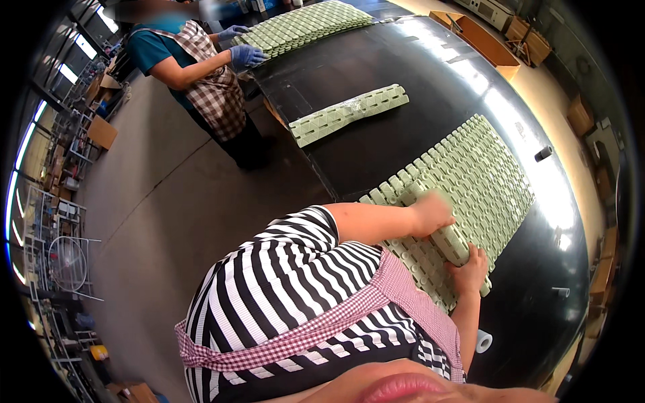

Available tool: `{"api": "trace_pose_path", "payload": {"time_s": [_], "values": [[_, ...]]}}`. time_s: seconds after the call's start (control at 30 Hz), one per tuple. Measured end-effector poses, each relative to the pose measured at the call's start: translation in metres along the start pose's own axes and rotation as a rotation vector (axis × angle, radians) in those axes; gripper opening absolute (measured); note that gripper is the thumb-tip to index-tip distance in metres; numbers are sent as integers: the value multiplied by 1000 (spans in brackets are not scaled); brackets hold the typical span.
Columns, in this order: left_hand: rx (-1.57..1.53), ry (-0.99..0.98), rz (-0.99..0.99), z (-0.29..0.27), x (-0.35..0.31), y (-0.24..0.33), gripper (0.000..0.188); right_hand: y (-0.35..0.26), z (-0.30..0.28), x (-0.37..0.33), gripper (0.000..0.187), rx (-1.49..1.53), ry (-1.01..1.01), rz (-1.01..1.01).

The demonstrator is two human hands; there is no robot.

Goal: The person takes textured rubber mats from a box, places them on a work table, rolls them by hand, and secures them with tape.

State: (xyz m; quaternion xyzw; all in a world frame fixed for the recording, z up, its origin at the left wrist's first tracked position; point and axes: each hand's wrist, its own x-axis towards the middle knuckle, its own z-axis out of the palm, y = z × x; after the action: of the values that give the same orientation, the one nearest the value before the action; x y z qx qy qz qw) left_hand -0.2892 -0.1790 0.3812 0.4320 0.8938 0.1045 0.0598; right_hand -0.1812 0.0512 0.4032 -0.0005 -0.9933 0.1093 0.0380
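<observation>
A light green mat of interlocking plastic links [487, 174] lies on the black table in front of me. Across it rests a raised, narrow green link strip [449, 243]. My left hand [431, 213], partly blurred, closes over the strip's far part. At its near end, my right hand [469, 270] grips the strip between thumb and fingers, close to the mat's edge. The strip's underside, and whether it is joined to the mat, are hidden.
A separate green strip [349, 113] lies farther off on the black table [430, 148]. Beyond it, a co-worker's blue-gloved hand [247, 56] touches a green mat stack [302, 27]. A dark cylinder [544, 153], a small clear tube [560, 292] and a white roll [483, 341] are at right.
</observation>
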Motion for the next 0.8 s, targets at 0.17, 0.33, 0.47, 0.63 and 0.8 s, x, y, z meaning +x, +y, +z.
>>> {"api": "trace_pose_path", "payload": {"time_s": [0.17,0.33,0.47,0.63,0.8], "values": [[119,152,100,2,-5,-4,49,2,3,-5,67,54,20,-34],[89,147,153,19,-61,19,42,-31,-3,-63,66,63,-20,-24],[30,33,144,-8,-60,22,53,-30,2,-60,63,99,-35,4],[-8,-71,141,-14,-53,18,72,-26,0,-51,61,142,-91,-34],[20,-78,135,-13,-51,19,75,-24,3,-51,63,135,-73,-33]]}}
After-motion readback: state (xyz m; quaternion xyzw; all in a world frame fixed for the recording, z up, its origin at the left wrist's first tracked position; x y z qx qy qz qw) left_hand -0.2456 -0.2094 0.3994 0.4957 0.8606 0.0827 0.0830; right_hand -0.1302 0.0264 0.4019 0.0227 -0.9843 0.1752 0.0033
